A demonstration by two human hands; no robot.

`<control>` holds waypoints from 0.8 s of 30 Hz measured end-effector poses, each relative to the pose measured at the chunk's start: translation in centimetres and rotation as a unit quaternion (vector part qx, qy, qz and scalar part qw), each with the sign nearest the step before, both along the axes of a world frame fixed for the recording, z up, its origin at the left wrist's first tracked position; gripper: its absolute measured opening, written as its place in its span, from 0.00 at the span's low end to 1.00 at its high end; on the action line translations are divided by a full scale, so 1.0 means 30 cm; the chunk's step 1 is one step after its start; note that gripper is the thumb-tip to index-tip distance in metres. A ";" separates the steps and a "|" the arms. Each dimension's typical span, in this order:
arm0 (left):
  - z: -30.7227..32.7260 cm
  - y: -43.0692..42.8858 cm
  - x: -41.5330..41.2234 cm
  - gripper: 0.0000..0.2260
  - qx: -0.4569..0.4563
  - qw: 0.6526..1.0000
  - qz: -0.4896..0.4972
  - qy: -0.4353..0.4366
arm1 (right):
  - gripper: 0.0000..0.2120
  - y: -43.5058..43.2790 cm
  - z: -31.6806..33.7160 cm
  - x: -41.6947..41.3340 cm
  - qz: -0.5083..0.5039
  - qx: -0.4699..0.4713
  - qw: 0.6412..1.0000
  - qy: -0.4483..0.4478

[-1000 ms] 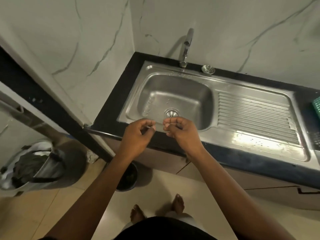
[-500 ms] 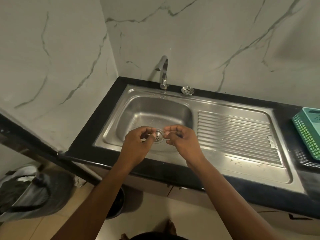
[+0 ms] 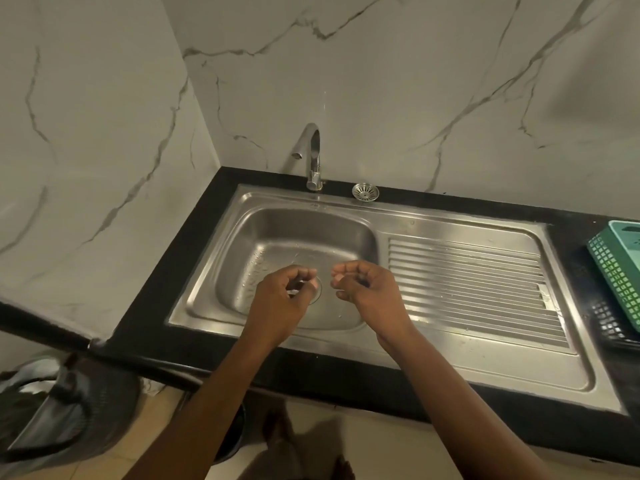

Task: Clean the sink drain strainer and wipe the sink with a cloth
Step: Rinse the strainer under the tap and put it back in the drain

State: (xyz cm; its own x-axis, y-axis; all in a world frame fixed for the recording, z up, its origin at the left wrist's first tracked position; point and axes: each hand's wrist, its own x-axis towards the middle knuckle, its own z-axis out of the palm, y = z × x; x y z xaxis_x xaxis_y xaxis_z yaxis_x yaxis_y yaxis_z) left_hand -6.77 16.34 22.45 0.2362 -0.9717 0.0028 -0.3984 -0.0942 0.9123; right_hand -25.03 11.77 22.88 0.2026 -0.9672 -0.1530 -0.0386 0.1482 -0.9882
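**Hands curled over the sink basin, strainer waiting at the back rim**

Both hands hover above the basin of the steel sink [image 3: 349, 216], apart from each other with a small gap between them. Left hand [image 3: 280, 299] has its fingers curled loosely inward, thumb near the fingertips, and sits right over the drain [image 3: 317, 289], hiding most of it; whether anything is pinched there cannot be told. Right hand [image 3: 372, 292] is curled the same way, just right of the drain, fingertips drawn toward the thumb with nothing visible in them.

A drain strainer [image 3: 365, 192] lies on the sink's back rim, just right of the faucet [image 3: 311, 157], which stands at the back edge with its spout curving left. Water droplets speckle the basin's left wall. The ribbed drainboard [image 3: 467, 285] fills the sink's right half. On the black countertop [image 3: 166, 292], at its right edge, a green plastic basket [image 3: 616, 268] is partly cut off by the frame. Marble-patterned walls meet in the corner behind. Down on the floor at the lower left stands a lined bin [image 3: 59, 410]
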 end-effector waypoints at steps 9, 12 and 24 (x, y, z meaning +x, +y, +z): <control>-0.040 -0.211 0.122 0.06 0.002 0.999 -0.030 0.043 | 0.07 -0.152 -0.033 0.099 -0.053 0.016 0.998 0.010; -0.047 -0.286 0.179 0.06 0.005 0.998 -0.042 0.042 | 0.06 -0.203 -0.048 0.147 -0.075 0.020 0.997 0.015; -0.104 -0.551 0.315 0.05 0.040 0.997 -0.045 0.053 | 0.08 -0.366 -0.093 0.261 -0.114 0.031 0.993 0.014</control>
